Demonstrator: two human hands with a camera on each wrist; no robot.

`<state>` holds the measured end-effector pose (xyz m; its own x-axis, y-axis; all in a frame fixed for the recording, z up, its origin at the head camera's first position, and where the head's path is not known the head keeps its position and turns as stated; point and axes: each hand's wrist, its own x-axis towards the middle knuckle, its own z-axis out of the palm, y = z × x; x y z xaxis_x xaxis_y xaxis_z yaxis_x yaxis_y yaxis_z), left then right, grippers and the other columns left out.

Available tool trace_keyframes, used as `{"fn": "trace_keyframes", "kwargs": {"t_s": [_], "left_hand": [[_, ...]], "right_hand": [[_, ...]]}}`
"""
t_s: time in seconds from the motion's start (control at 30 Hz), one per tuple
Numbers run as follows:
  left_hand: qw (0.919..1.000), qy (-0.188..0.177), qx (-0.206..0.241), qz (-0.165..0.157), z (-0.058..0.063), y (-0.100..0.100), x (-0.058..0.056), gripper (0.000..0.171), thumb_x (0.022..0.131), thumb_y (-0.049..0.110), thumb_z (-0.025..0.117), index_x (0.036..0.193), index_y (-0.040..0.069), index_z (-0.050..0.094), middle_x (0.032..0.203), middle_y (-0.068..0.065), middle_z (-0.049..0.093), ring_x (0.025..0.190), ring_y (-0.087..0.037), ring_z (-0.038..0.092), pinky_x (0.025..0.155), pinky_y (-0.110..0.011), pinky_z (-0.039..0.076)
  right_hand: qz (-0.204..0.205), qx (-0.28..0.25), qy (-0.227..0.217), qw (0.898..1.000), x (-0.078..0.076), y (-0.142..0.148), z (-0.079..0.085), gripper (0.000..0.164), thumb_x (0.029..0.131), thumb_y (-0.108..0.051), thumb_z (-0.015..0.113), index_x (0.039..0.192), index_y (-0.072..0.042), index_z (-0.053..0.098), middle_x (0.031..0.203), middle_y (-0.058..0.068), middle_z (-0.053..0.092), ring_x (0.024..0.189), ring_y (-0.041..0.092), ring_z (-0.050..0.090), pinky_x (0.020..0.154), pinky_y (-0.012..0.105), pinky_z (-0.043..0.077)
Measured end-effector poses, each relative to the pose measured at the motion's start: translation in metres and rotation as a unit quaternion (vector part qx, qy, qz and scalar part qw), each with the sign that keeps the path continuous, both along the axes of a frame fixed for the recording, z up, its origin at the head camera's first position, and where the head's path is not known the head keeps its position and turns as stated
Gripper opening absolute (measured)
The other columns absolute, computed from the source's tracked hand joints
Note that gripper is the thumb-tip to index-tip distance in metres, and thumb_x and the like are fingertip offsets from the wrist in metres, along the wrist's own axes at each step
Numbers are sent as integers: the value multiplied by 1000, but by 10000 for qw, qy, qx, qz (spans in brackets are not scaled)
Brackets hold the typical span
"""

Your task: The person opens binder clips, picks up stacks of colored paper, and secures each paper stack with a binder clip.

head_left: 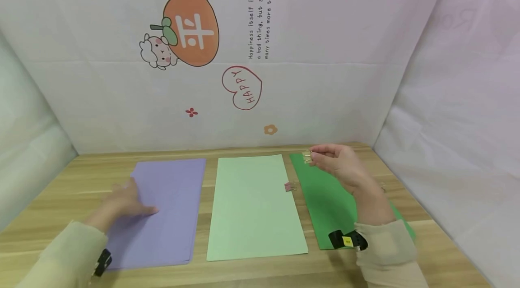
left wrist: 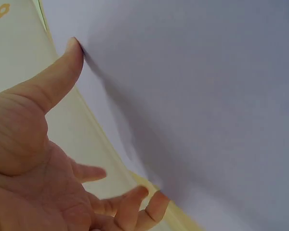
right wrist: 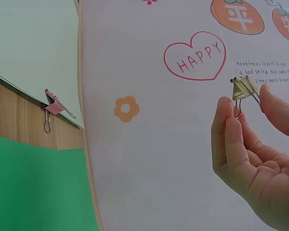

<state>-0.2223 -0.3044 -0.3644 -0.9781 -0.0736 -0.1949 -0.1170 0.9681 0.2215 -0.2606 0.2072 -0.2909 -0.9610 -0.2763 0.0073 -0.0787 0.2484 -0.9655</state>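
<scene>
My left hand (head_left: 123,201) is at the left edge of a stack of purple paper (head_left: 172,225). In the left wrist view, its thumb (left wrist: 70,60) touches the purple sheet while the other fingers spread loosely near the edge. My right hand (head_left: 343,166) is raised above the far end of a dark green paper stack (head_left: 329,202). Between thumb and fingertips it pinches a gold binder clip (right wrist: 242,89) by the wire handles. A pink binder clip (right wrist: 55,106) grips the right edge of the pale green paper (head_left: 253,211) in the middle.
The three paper stacks lie side by side on a wood-grain table (head_left: 243,274). Another small clip (head_left: 383,187) shows at the right, beyond my right wrist. A printed white cloth (head_left: 317,76) stands behind the table, with white cloth at both sides.
</scene>
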Motion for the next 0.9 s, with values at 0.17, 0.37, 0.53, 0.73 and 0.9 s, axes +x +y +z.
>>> {"fn": "trace_keyframes", "kwargs": {"t_s": [0.17,0.37,0.53,0.73,0.9], "left_hand": [[9993,141,264,236,-16,-19,-14,147,57,63,88,138,-30,8,133,-56,26,120,-73,29,102,-74,34],[9970,4,687,364,-15,-18,-15,147,60,51,92,139,-30,-2,139,-56,11,123,-76,18,107,-78,19],[9940,-159,978,466,2,0,-8,134,72,29,88,141,-26,-13,143,-53,-1,127,-78,3,107,-81,4],[9914,-294,1124,595,8,9,-5,136,74,21,87,140,-22,-23,143,-52,-6,126,-79,-2,111,-77,7],[9895,-228,1188,792,6,12,-7,143,71,17,89,141,-12,-32,139,-58,1,126,-79,-5,110,-77,9]], "right_hand": [[3,-23,45,10000,1,2,-1,44,101,-17,59,134,11,50,111,1,65,98,8,67,93,14,50],[6,8,49,10000,2,3,0,46,101,-18,59,136,11,49,117,5,64,99,9,66,96,16,50],[-30,14,90,10000,0,5,0,47,101,-20,59,136,10,49,113,0,64,100,9,66,94,14,50],[-58,-3,84,9999,0,8,0,49,101,-21,60,137,11,48,113,-1,63,100,9,66,93,13,50],[-82,-57,149,9998,1,10,3,51,101,-21,59,138,12,46,114,0,63,98,6,66,93,12,50]]}}
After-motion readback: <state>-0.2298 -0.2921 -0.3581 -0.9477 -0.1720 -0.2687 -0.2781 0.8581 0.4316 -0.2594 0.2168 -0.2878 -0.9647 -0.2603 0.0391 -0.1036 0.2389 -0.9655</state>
